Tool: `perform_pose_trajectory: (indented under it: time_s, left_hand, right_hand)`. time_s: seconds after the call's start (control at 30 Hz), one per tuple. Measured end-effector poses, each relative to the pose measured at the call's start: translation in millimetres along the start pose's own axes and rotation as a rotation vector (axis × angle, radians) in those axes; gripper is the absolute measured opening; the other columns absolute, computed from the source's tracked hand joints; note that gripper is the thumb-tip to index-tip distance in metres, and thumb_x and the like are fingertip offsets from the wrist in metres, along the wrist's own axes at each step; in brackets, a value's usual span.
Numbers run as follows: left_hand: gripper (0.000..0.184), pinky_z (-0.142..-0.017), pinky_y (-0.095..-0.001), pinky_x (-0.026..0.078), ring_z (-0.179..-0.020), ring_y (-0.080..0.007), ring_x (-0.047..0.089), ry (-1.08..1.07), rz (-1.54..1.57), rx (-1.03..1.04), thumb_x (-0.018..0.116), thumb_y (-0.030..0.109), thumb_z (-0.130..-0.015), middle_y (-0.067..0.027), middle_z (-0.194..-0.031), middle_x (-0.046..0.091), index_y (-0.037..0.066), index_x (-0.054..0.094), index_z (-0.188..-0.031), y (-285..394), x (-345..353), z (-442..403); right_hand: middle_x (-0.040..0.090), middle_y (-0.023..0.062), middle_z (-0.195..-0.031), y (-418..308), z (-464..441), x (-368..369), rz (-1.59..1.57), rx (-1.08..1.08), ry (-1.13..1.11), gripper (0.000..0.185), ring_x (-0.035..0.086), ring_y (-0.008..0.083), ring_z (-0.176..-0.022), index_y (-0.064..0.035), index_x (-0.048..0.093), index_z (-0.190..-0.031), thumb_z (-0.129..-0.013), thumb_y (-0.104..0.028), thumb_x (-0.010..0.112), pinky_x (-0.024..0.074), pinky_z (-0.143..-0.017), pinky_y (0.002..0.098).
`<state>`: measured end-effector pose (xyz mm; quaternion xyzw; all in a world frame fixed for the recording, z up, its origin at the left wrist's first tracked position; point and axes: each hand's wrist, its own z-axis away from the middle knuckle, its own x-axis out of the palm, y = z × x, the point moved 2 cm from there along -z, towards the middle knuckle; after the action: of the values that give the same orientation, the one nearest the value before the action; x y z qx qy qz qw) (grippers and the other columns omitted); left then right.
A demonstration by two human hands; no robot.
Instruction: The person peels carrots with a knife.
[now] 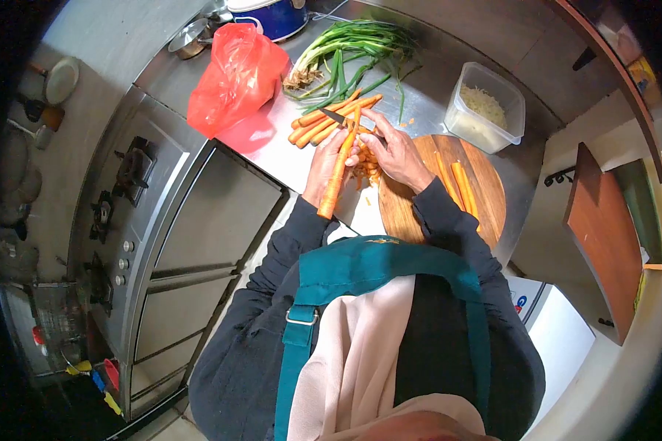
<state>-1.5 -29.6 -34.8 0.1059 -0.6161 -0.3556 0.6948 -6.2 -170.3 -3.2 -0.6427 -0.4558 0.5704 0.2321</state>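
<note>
The carrot (pixel 335 180) in hand slants over the near edge of the work surface, thick end toward the person's body, thin end pointing away. Its side looks bright, so I'd judge it partly scraped; I can't make out how much skin remains. Orange shavings (pixel 368 169) lie heaped just below the hands. Beside them, on the round wooden board (pixel 406 213), rest a few bright, smooth-looking carrots (pixel 446 182), which I take to be the finished ones. Beyond the left hand sits a pile of unworked-looking carrots (pixel 316 128), so by my reckoning a good share is left.

The left hand (pixel 320 173) is wrapped round the carrot, with no gap that I can see. The right hand (pixel 397 151) is curled about the knife (pixel 334 115), its handle mostly hidden by the fingers and its dark blade reaching across behind the carrot.

Farther out, spring onions (pixel 353 44) lie past the pile, a red plastic bag (pixel 235 81) slumps to the left, and a clear tub (pixel 467 134) of pale shreds stands near the board.
</note>
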Motion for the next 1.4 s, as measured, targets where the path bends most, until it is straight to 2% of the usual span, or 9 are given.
perform_pose_trajectory:
  time_s: [0.27, 0.33, 0.53, 0.63, 0.77, 1.0, 1.13, 1.33, 1.4]
  left_hand:
    - [0.013, -0.037, -0.0148, 0.036, -0.059, -0.01, 0.045, -0.003, 0.172, -0.105, 0.048, 0.013, -0.09, -0.0076, -0.074, 0.047, 0.002, 0.043, -0.092, -1, -5, -3]
    - [0.024, -0.042, -0.0151, 0.036, -0.061, -0.0074, 0.046, -0.029, 0.147, -0.105, 0.048, 0.014, -0.09, -0.0047, -0.077, 0.048, 0.002, 0.045, -0.11, -1, -6, -3]
    - [0.034, -0.042, -0.0145, 0.033, -0.059, -0.0053, 0.045, -0.132, 0.05, -0.168, 0.05, 0.016, -0.089, -0.0028, -0.077, 0.046, 0.002, 0.043, -0.119, -2, -1, 12]
    - [0.03, -0.041, -0.0145, 0.033, -0.059, -0.0053, 0.044, -0.107, 0.11, -0.164, 0.05, 0.016, -0.089, -0.0032, -0.077, 0.047, 0.002, 0.045, -0.115, -7, -8, 4]
    - [0.022, -0.04, -0.0146, 0.033, -0.059, -0.0059, 0.044, -0.028, 0.16, -0.118, 0.049, 0.016, -0.09, -0.0038, -0.075, 0.047, 0.003, 0.047, -0.107, -7, -1, 4]
    - [0.022, -0.039, -0.0151, 0.033, -0.059, -0.006, 0.044, -0.142, 0.194, -0.098, 0.049, 0.016, -0.09, -0.003, -0.073, 0.046, 0.003, 0.046, -0.108, -6, 1, 5]
    - [0.023, -0.037, -0.014, 0.033, -0.056, -0.0052, 0.042, -0.062, 0.084, -0.069, 0.048, 0.015, -0.09, -0.0033, -0.073, 0.046, 0.002, 0.046, -0.109, -2, 13, 12]
    - [0.024, -0.035, -0.0137, 0.033, -0.053, -0.0039, 0.043, -0.041, -0.066, -0.035, 0.047, 0.015, -0.09, -0.003, -0.071, 0.047, 0.002, 0.045, -0.111, -2, 18, 15]
    - [0.025, -0.035, -0.0138, 0.033, -0.053, -0.0038, 0.043, -0.024, -0.1, -0.018, 0.047, 0.015, -0.09, -0.0028, -0.071, 0.047, 0.002, 0.046, -0.111, -1, 16, 14]
  right_hand:
    - [0.061, 0.0182, -0.082, 3, 0, 2, -0.019, -0.01, 0.003, 0.045, 0.061, 0.0305, -0.076, -0.0065, 0.038, -0.126, -0.086, -0.022, 0.052, 0.0459, -0.066, 0.0361]
    - [0.06, 0.0176, -0.081, 3, 0, 2, -0.05, -0.059, 0.027, 0.044, 0.061, 0.0296, -0.076, -0.0063, 0.039, -0.126, -0.086, -0.022, 0.051, 0.0459, -0.067, 0.0357]
    - [0.06, 0.0166, -0.079, 32, -8, -12, -0.013, -0.053, 0.138, 0.044, 0.061, 0.0273, -0.074, -0.0047, 0.041, -0.123, -0.086, -0.024, 0.052, 0.0459, -0.066, 0.0345]
    - [0.06, 0.0158, -0.078, 12, -3, -14, -0.019, 0.03, 0.015, 0.046, 0.06, 0.0255, -0.071, -0.0027, 0.04, -0.123, -0.085, -0.024, 0.054, 0.0454, -0.066, 0.0338]
    - [0.059, 0.0156, -0.074, 14, -1, 1, -0.199, -0.005, 0.007, 0.05, 0.057, 0.0219, -0.067, 0.0024, 0.037, -0.123, -0.084, -0.023, 0.056, 0.0442, -0.065, 0.0328]
    - [0.058, 0.0088, -0.07, 8, -3, 1, -0.357, 0.001, 0.001, 0.035, 0.053, 0.0096, -0.069, 0.0009, 0.043, -0.111, -0.086, -0.021, 0.054, 0.0425, -0.062, 0.0276]
    - [0.058, 0.0079, -0.073, 4, -3, -2, -0.296, 0.033, -0.011, 0.029, 0.053, 0.01, -0.071, -0.0006, 0.045, -0.107, -0.087, -0.019, 0.054, 0.0429, -0.064, 0.0273]
    - [0.06, 0.0076, -0.08, 15, -11, 0, -0.357, -0.12, 0.12, 0.024, 0.054, 0.0094, -0.073, -0.0018, 0.044, -0.107, -0.088, -0.015, 0.051, 0.0433, -0.067, 0.0258]
    - [0.06, 0.0061, -0.082, 4, -4, -2, -0.512, -0.009, -0.026, 0.022, 0.054, 0.0093, -0.076, -0.0014, 0.046, -0.105, -0.088, -0.015, 0.052, 0.0432, -0.067, 0.0241]
